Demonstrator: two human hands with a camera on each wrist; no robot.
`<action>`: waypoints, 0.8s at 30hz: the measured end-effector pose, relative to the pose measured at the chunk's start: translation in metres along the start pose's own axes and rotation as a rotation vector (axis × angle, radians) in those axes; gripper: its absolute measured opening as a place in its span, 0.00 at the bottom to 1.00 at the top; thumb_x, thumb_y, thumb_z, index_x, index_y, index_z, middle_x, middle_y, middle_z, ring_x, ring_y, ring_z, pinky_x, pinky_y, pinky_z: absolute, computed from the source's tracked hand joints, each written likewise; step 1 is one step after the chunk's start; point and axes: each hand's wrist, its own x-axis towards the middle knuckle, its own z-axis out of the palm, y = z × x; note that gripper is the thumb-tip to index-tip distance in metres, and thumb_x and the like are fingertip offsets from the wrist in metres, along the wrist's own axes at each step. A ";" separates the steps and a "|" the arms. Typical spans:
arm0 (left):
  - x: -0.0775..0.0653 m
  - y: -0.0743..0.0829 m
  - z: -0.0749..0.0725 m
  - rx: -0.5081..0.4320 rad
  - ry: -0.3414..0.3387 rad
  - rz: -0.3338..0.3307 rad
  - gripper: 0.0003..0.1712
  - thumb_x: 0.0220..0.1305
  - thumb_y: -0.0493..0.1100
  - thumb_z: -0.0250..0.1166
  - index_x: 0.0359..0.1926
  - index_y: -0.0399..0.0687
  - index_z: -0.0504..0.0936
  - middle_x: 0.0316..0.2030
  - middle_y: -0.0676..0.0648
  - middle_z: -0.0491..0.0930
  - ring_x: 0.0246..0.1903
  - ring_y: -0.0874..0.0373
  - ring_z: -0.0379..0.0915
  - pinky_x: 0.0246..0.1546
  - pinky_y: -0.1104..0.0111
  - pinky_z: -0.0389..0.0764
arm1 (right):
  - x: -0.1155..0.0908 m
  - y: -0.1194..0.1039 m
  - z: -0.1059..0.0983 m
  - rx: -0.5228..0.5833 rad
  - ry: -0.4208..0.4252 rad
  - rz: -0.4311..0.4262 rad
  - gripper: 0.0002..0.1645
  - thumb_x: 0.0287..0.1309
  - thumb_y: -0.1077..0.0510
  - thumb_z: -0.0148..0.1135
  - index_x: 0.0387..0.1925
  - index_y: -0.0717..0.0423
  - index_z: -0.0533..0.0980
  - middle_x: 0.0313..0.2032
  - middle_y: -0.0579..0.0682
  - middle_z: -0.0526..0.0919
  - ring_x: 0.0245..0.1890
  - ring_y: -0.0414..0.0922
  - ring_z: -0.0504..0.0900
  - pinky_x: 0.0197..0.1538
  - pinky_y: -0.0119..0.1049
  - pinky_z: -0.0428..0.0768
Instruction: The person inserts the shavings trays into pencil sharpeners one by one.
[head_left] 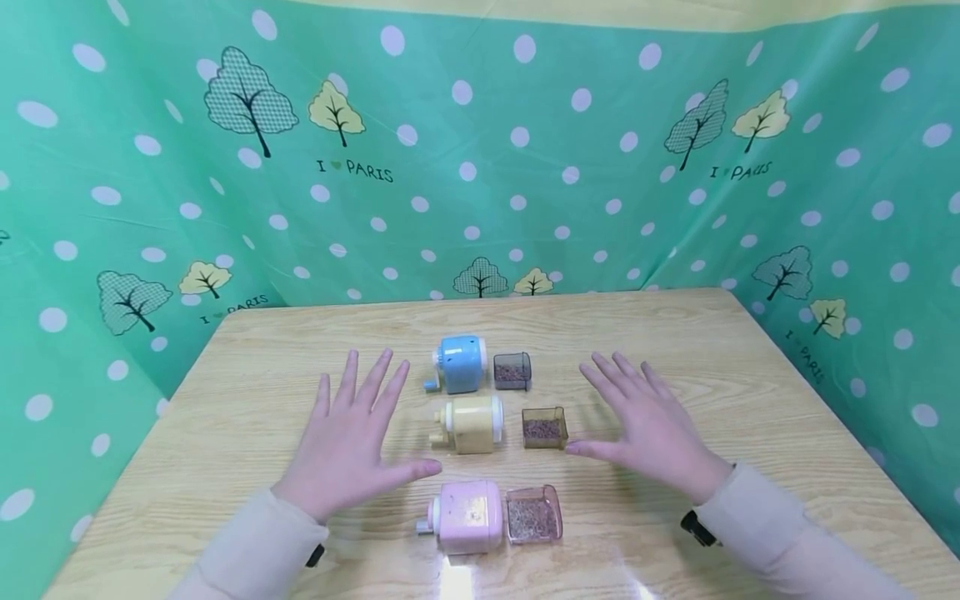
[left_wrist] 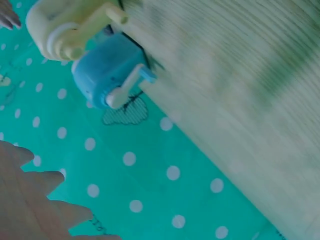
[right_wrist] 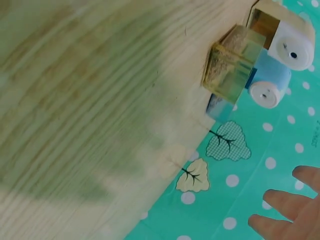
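Three hand-crank pencil sharpeners stand in a column mid-table: a blue sharpener at the back, a yellow sharpener in the middle, a pink sharpener in front. To the right of each lies its pulled-out shavings drawer: a grey one, an amber one and a pink one, all holding dark shavings. My left hand is spread left of the sharpeners, its thumb pointing between the yellow and pink ones. My right hand is spread on the right, thumb tip at the amber drawer's edge. Both hands hold nothing.
The wooden table extends on both sides of the sharpeners. A green polka-dot cloth with printed trees hangs behind the table and along its sides. Dark bands with small devices show at the sleeve undersides.
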 end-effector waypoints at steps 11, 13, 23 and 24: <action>0.001 0.021 -0.003 -0.003 0.033 0.123 0.70 0.45 0.87 0.47 0.81 0.48 0.53 0.80 0.42 0.48 0.76 0.30 0.36 0.70 0.35 0.42 | -0.004 -0.013 0.006 -0.011 -0.028 -0.058 0.67 0.44 0.16 0.50 0.75 0.57 0.65 0.75 0.59 0.62 0.75 0.63 0.57 0.73 0.62 0.50; 0.001 0.025 -0.002 -0.008 0.028 0.140 0.70 0.45 0.87 0.47 0.81 0.48 0.53 0.80 0.42 0.47 0.77 0.31 0.35 0.70 0.35 0.41 | -0.005 -0.016 0.008 -0.015 -0.025 -0.072 0.67 0.43 0.16 0.50 0.74 0.57 0.66 0.75 0.59 0.62 0.75 0.63 0.58 0.73 0.61 0.51; -0.004 0.042 0.003 -0.019 0.071 0.229 0.70 0.44 0.87 0.49 0.79 0.46 0.59 0.79 0.39 0.51 0.76 0.32 0.41 0.70 0.38 0.47 | -0.016 -0.030 0.016 0.037 -0.032 -0.146 0.64 0.43 0.20 0.58 0.72 0.60 0.69 0.71 0.59 0.69 0.72 0.62 0.64 0.72 0.60 0.57; -0.005 0.044 0.003 -0.026 0.071 0.243 0.70 0.44 0.87 0.50 0.79 0.45 0.60 0.79 0.39 0.52 0.76 0.33 0.42 0.70 0.38 0.48 | -0.017 -0.031 0.016 0.053 -0.038 -0.155 0.64 0.43 0.21 0.59 0.72 0.61 0.69 0.71 0.59 0.70 0.72 0.62 0.64 0.71 0.60 0.58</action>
